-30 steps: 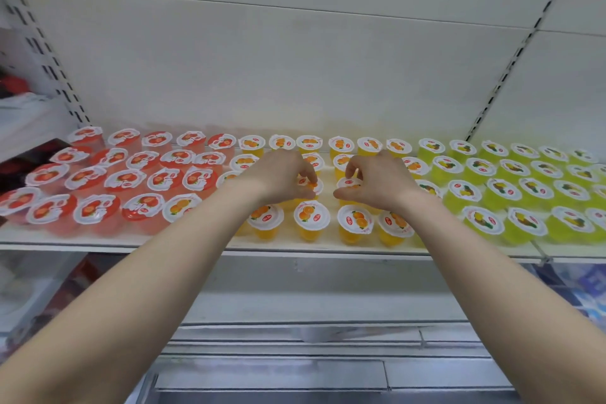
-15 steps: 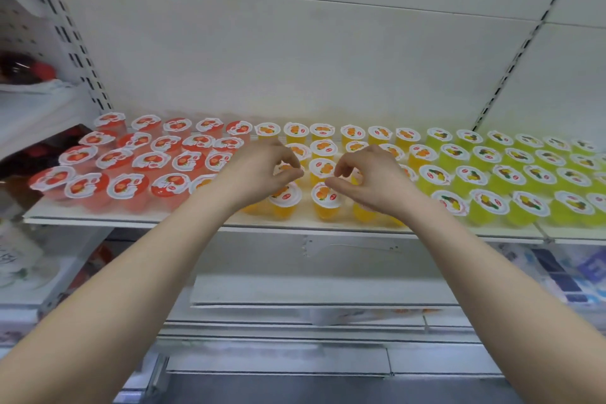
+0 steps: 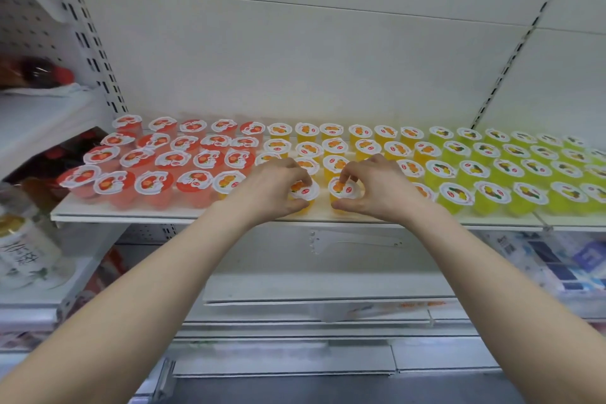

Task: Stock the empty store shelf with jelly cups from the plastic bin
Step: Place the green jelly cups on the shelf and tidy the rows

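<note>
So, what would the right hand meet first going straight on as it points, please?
Past the front orange cup it holds, the right hand would probably meet the next orange cup behind it; depth is unclear.

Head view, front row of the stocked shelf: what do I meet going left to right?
red jelly cups → left hand → left-held orange cup → right-held orange cup → right hand → green jelly cups

We see a white shelf (image 3: 164, 216) across mid-frame, sealed jelly cups upright in four rows, red cups (image 3: 154, 184) left, orange cups (image 3: 334, 144) centre, green cups (image 3: 492, 193) right, left front cup (image 3: 305, 191) pinched in our left hand (image 3: 272, 190), right front cup (image 3: 344, 188) in our right hand (image 3: 380, 190).
</note>
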A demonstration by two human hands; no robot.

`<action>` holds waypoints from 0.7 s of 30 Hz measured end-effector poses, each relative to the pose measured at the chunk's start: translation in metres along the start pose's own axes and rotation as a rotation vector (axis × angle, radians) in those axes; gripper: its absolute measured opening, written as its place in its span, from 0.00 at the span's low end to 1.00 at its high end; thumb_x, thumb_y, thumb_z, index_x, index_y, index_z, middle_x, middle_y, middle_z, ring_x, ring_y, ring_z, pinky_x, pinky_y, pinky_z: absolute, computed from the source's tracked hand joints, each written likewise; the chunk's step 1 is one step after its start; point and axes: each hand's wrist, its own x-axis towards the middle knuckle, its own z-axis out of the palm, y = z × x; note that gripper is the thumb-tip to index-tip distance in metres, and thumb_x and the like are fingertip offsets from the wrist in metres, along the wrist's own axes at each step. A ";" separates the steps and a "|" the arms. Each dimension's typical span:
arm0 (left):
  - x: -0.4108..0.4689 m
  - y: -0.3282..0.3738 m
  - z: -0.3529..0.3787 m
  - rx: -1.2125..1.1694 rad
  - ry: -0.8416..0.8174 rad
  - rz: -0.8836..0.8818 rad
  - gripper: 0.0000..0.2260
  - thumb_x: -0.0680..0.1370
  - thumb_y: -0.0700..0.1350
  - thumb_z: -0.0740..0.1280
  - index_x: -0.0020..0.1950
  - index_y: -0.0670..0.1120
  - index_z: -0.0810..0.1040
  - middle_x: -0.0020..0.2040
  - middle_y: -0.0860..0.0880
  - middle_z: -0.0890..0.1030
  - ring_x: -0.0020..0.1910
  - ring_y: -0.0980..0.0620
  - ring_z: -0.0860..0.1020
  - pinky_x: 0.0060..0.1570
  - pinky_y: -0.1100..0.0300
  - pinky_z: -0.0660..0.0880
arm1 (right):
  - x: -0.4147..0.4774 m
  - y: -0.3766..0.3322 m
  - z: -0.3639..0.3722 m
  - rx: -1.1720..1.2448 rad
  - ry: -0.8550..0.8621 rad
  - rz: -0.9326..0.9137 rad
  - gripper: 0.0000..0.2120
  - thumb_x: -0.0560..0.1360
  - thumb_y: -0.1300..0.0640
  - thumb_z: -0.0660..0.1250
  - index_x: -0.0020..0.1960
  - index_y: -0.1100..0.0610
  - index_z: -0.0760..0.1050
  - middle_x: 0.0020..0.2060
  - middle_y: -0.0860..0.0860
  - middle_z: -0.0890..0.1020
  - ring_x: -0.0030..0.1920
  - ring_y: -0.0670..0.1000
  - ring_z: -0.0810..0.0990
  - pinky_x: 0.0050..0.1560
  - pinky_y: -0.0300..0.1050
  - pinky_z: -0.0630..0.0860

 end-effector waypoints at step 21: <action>-0.032 -0.046 -0.013 0.134 0.069 -0.143 0.16 0.73 0.59 0.69 0.56 0.52 0.76 0.52 0.50 0.79 0.55 0.48 0.72 0.52 0.55 0.69 | 0.027 -0.059 0.011 -0.053 0.061 -0.129 0.21 0.67 0.35 0.66 0.55 0.45 0.75 0.52 0.46 0.79 0.56 0.52 0.71 0.56 0.50 0.67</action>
